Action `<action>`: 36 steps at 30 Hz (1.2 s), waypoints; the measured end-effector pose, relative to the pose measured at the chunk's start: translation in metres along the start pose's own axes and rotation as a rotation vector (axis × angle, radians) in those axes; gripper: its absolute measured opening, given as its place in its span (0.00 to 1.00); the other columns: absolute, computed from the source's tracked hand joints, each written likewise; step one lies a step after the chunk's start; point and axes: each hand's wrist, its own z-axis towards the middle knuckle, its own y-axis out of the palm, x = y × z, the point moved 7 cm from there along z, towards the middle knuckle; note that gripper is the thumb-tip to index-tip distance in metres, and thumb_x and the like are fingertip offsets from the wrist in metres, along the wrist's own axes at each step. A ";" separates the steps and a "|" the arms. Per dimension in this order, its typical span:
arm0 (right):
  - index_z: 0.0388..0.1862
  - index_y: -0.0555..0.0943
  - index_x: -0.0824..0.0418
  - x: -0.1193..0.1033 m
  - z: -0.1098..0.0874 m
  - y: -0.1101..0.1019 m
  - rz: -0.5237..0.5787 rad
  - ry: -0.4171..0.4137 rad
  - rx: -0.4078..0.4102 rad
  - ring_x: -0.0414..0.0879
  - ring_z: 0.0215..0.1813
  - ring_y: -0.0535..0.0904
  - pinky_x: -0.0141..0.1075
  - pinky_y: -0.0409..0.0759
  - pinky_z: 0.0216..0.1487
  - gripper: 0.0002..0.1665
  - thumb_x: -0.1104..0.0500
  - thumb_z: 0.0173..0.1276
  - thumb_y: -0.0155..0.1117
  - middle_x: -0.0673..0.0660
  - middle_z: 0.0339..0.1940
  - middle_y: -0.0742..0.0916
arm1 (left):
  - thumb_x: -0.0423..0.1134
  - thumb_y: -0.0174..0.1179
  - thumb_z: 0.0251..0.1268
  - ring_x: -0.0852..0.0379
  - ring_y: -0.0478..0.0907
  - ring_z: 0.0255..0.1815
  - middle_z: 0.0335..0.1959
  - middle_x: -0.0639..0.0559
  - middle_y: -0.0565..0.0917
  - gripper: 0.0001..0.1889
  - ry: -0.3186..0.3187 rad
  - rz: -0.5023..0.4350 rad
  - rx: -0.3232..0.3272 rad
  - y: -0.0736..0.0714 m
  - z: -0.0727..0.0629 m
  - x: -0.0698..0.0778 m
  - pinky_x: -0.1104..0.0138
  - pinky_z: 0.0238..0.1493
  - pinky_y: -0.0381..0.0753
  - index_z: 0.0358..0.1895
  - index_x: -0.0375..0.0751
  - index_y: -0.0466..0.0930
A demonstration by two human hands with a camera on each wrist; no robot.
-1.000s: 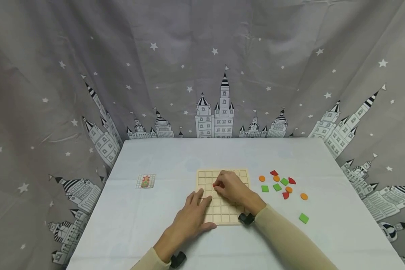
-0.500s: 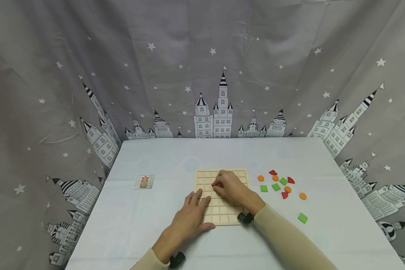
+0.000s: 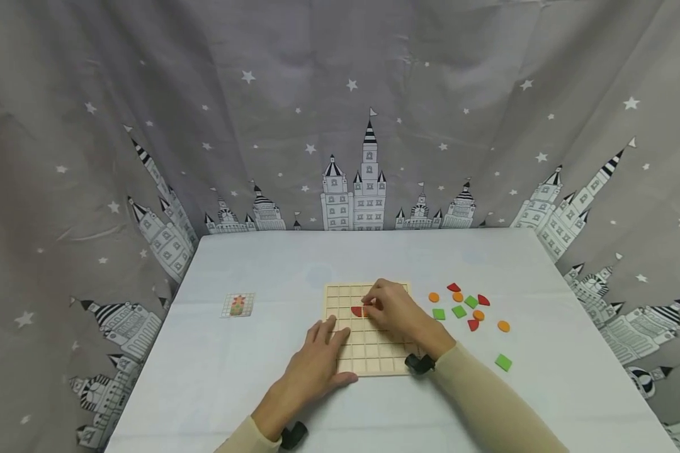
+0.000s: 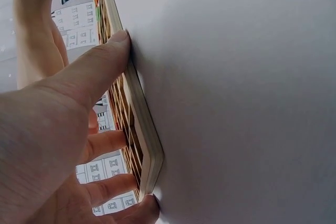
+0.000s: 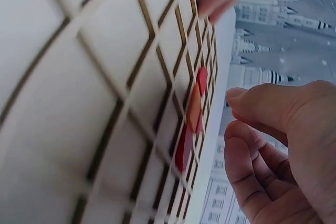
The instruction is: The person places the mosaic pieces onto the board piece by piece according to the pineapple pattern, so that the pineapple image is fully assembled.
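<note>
A pale wooden grid board (image 3: pixel 374 365) lies mid-table. On it sit a red quarter-round piece (image 3: pixel 356 311) and an orange disc (image 3: pixel 366 311); the right wrist view shows further red pieces (image 5: pixel 184 148) beside the orange disc (image 5: pixel 194 108). My right hand (image 3: pixel 396 311) hovers over these pieces, its fingers loosely bent. Nothing shows between its thumb and index finger (image 5: pixel 239 140) in the right wrist view. My left hand (image 3: pixel 317 358) rests along the board's left side, fingers extended over the grid. Its thumb (image 4: pixel 100 64) touches the board's near edge.
Right of the board lie several loose pieces: orange discs (image 3: pixel 503 326), green squares (image 3: pixel 503 362) and red quarter-rounds (image 3: pixel 473 324). A small pattern card (image 3: pixel 238 305) with a grid lies at the left. A grey castle-print curtain (image 3: pixel 294 75) stands behind the white table (image 3: pixel 204 377).
My right hand has let go of the red piece and shifted slightly right, so the red piece and an orange disc now show on the board. The left hand stays in place.
</note>
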 end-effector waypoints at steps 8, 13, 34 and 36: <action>0.55 0.97 0.63 0.031 -0.022 -0.026 -0.020 0.133 0.016 0.42 0.43 0.83 0.34 0.86 0.46 0.10 0.65 0.79 0.79 0.57 0.50 0.93 | 0.62 0.86 0.65 0.22 0.67 0.89 0.91 0.28 0.67 0.50 -0.011 -0.008 -0.011 0.000 0.001 0.000 0.31 0.61 0.92 0.85 0.43 0.76; 0.56 0.97 0.63 0.053 -0.036 -0.040 -0.034 0.219 0.029 0.43 0.43 0.82 0.34 0.84 0.46 0.11 0.65 0.79 0.78 0.57 0.49 0.92 | 0.60 0.87 0.64 0.22 0.67 0.89 0.90 0.28 0.67 0.51 -0.007 -0.016 -0.003 0.000 0.000 0.000 0.31 0.62 0.92 0.85 0.42 0.76; 0.62 0.95 0.65 0.121 -0.067 -0.077 -0.084 0.350 0.022 0.52 0.47 0.83 0.45 0.87 0.52 0.18 0.69 0.75 0.74 0.64 0.54 0.92 | 0.60 0.86 0.65 0.21 0.66 0.90 0.91 0.27 0.66 0.50 -0.001 -0.026 -0.006 -0.002 -0.002 0.001 0.30 0.60 0.92 0.86 0.42 0.76; 0.62 0.95 0.65 0.122 -0.067 -0.075 -0.075 0.349 0.006 0.51 0.47 0.83 0.43 0.86 0.50 0.18 0.68 0.76 0.75 0.64 0.55 0.91 | 0.60 0.86 0.66 0.21 0.66 0.90 0.91 0.27 0.66 0.50 -0.002 -0.022 -0.007 -0.001 -0.002 0.000 0.31 0.61 0.92 0.86 0.42 0.75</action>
